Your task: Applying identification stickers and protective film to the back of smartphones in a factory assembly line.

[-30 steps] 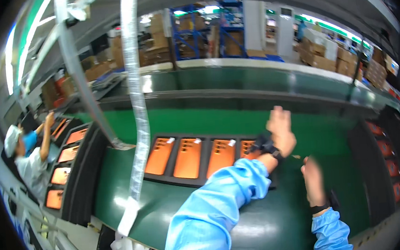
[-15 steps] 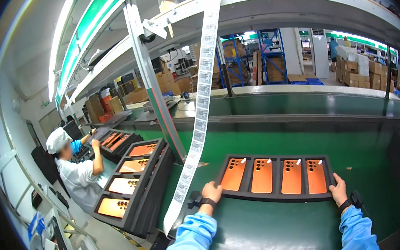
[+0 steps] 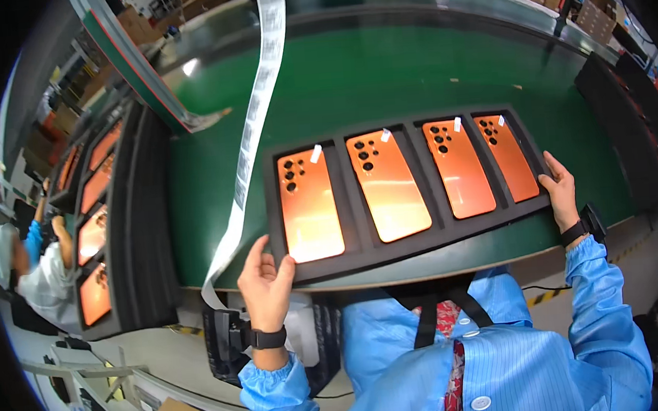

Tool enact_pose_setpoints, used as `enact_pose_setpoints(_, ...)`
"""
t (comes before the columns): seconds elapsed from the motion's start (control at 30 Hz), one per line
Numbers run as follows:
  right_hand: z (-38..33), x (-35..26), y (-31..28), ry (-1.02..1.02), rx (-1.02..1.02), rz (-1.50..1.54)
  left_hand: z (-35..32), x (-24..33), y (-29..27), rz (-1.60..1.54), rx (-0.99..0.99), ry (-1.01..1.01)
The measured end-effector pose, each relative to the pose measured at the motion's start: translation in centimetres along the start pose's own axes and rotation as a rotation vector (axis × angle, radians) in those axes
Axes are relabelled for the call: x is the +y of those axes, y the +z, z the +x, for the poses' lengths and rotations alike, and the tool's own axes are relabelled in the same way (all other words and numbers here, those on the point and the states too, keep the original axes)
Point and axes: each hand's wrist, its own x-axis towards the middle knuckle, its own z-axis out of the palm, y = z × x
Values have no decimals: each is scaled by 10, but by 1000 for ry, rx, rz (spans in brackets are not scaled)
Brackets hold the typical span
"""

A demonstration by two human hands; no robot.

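So we've got a long rectangular black foam tray (image 3: pixel 364 258) at the front edge of a glossy green counter (image 3: pixel 372 71), sitting a bit askew to it, and we honestly can't tell if it's resting flat or lifted a touch. Four slots in it, each with one slim orange phone with black round lenses (image 3: pixel 312 214), back side up, and each has a little white tab (image 3: pixel 316 154) near its top corner.

Our left hand (image 3: pixel 266 288) is at the near left corner, thumb against the rim, fingers spread apart from it along the side. Our right hand (image 3: pixel 562 195) is on the right end, thumb and index finger apart by the edge. We can't tell if either one is really clamped on, since whatever's under the foam is hidden. Black wristbands and light blue sleeves on both arms, btw.

A long white strip of printed labels (image 3: pixel 251 142) hangs down left of the tray. Further left there's a tall stack of black foam trays (image 3: pixel 142 220) with more orange phones on top, and a co-worker in white (image 3: pixel 45 286) is beyond it. Another dark stack (image 3: pixel 609 137) stands off to our right, well apart from our tray
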Motion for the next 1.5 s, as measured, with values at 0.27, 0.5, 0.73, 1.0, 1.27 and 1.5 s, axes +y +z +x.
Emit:
enact_pose_setpoints(0.27,-17,-6,-6,-14,104,68,-133,-76,36,-158,156,78)
enact_pose_setpoints(0.5,-11,4,-18,-24,95,22,-77,-92,131,792,-785,202)
enact_pose_setpoints(0.73,-8,14,-19,-23,123,-16,-15,-172,233,1086,-1025,140)
enact_pose_setpoints(1.0,-26,-7,1,3,141,-8,21,-213,262,1133,-1050,48)
enact_pose_setpoints(1.27,-31,-20,-3,-22,149,-26,44,-219,270,1120,-1097,52)
enact_pose_setpoints(1.5,-22,-16,0,-79,129,-146,42,-225,250,1086,-1114,34)
